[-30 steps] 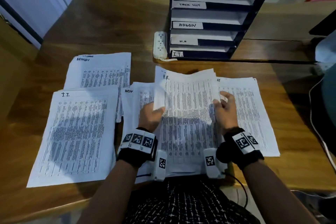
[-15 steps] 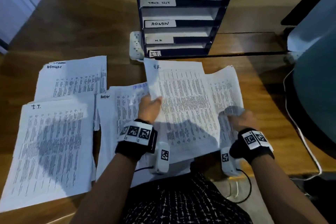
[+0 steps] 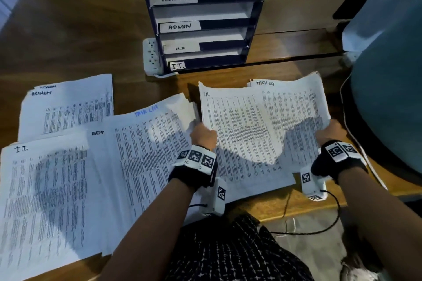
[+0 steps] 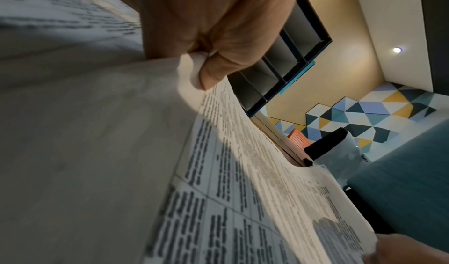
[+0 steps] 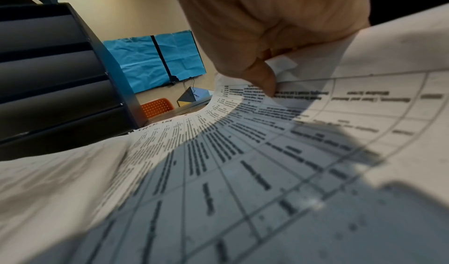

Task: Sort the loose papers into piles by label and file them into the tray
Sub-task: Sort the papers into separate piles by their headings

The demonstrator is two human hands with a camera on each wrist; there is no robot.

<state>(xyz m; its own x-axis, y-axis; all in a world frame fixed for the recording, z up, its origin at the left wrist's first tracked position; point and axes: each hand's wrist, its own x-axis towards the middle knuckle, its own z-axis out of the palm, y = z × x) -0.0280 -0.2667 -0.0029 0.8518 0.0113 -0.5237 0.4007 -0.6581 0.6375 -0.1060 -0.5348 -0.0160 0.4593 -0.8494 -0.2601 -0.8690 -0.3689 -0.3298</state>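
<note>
Piles partly sorted, nothing filed yet as far as visible. Landmark: tray (image 3: 203,16), slots marked TASK LIST, ADMIN, H.R, I.T., all look empty. Far left of tray, nearest desk edge: I.T. pile (image 3: 45,201); behind it, ADMIN pile (image 3: 68,107). Front-left of tray: unsorted heap (image 3: 146,150), TASK LIST and ADMIN sheets mixed. Directly in front of tray: H.R. sheet (image 3: 246,134) lifted, left hand (image 3: 203,136) pinching left edge, right hand (image 3: 328,132) pinching right edge. TASK LIST sheet (image 3: 296,98) beneath. Judgement: sorting mid-way; filing all left.
</note>
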